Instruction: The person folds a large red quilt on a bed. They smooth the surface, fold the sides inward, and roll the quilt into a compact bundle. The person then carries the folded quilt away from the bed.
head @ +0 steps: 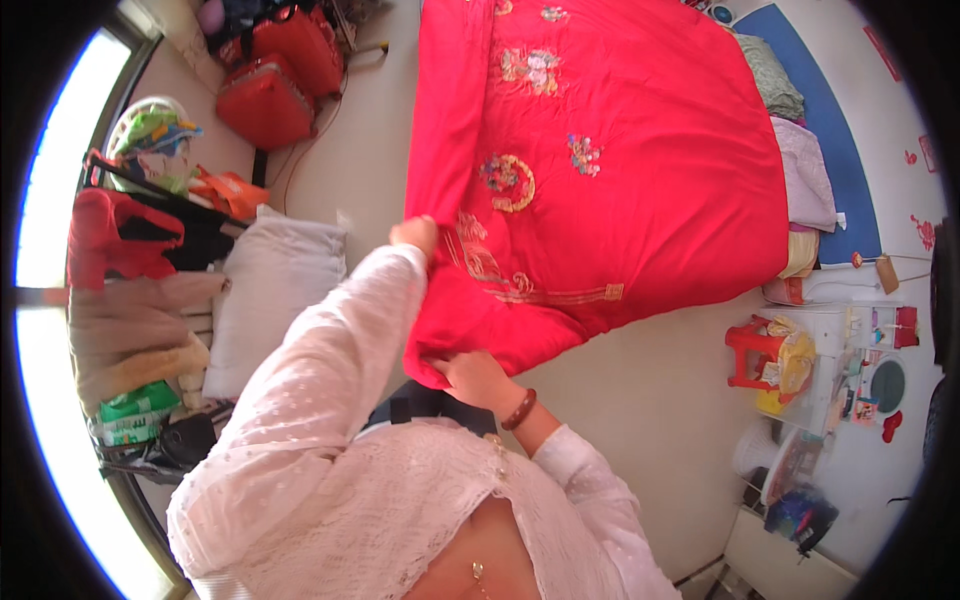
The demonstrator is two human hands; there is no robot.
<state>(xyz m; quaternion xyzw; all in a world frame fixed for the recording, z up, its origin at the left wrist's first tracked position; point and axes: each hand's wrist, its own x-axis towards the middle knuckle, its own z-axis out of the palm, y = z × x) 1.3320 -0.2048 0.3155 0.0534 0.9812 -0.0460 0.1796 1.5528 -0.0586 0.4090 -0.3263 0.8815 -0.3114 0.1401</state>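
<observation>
A large red embroidered quilt cover (660,195) lies spread over a bed, with gold and coloured motifs across its surface. Its edge is folded back in a long strip along the left side. My left hand (415,234) grips this edge, the fingers bunched into the cloth. Closer to my body, my right hand (476,379) pinches the near corner of the cover, and a brown bracelet circles that wrist. Between the hands the fabric hangs in loose folds. Whatever is inside the cover at the corner is hidden.
Left of the bed are red suitcases (266,101), a white padded cushion (277,292) and a rack draped with clothes (127,322). Folded bedding (802,172) lines the bed's right end. A red plastic stool (750,352) stands by a white table (821,371), near an electric fan (780,465).
</observation>
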